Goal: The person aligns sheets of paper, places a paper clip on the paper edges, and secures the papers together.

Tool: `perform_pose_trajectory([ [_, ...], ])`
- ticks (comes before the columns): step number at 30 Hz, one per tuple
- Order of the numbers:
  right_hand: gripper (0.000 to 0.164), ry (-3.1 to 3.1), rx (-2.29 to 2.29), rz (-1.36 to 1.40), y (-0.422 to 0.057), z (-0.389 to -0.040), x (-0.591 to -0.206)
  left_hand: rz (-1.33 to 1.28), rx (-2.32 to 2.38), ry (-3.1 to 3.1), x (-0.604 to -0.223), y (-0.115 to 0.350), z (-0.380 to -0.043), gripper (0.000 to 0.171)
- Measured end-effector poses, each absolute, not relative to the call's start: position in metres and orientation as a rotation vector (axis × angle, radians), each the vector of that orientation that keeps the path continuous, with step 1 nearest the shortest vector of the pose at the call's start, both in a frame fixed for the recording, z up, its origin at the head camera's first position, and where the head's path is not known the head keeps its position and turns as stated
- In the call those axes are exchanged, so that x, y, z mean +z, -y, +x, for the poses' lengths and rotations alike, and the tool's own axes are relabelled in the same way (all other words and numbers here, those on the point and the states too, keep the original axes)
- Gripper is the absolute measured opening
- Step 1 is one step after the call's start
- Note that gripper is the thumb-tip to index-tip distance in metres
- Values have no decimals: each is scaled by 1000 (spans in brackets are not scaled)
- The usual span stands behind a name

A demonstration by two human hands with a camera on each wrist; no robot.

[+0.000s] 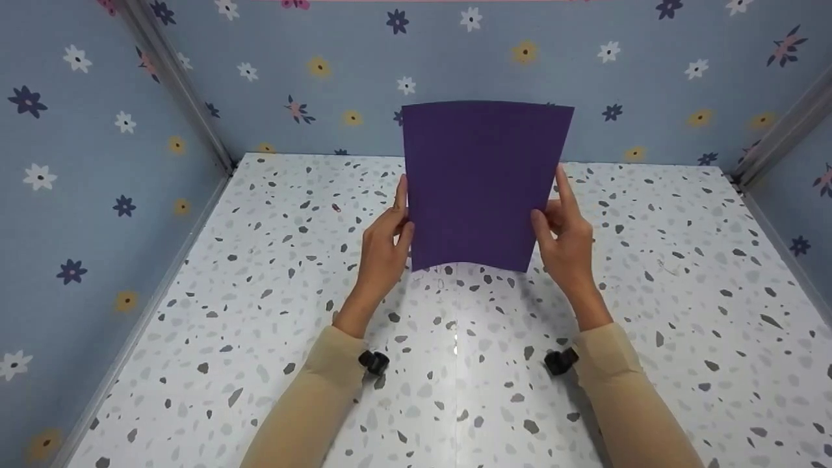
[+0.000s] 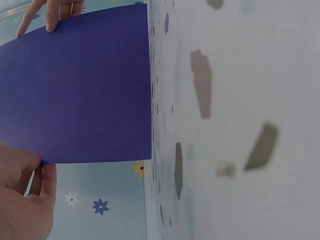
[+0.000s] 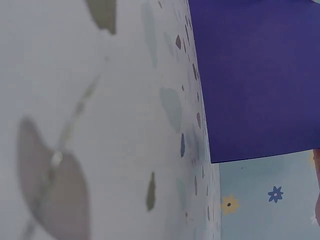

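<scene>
1. Holding up a purple sheet just right of centre in the upper half of the head view, turning its broad face toward the camera.
2. Pinching the edge on the frame's left with the left hand, closing thumb and fingers down to the sheet's own thickness, gripping nothing else.
3. Pinching the opposite edge with the right hand, laying the thumb on the near face and stretching one finger upward along the side, gripping only the sheet here too.
4. Standing nearly upright over the speckled table, covering part of the flowered wall at the top of the frame; bringing the lower edge very near the tabletop, without showing whether touching or just clear.
5. Bowing gently across the width, arching along the lower edge at mid-frame: suggesting something thin and flexible, probably paper or light card.
6. Likely weighing next to nothing, flexing readily, creasing under a hard squeeze, perhaps slipping a little on smooth faces.
7. Looking best held just like this: pinching lightly at matching heights on both long edges, spreading evenly outward for flattening the bow, sparing the corners from bending.
</scene>
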State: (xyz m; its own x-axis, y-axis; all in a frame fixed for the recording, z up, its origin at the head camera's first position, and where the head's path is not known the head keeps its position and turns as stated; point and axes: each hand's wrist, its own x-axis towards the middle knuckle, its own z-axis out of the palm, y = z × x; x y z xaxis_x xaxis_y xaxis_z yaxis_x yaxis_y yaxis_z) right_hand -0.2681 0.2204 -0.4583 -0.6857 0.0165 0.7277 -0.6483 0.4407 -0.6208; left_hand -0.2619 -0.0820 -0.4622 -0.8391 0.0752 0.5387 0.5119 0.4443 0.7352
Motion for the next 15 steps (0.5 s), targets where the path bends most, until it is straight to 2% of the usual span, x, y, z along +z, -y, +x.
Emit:
perform_pose_trajectory([
  [10,70,2079,1264,535,-222,-267,-462,-478,-1349,2282,-463,82,-265,17],
  [15,73,2102,1258,552,-223,-268,-465,-471,-1358,2284,-462,82,-265,16],
])
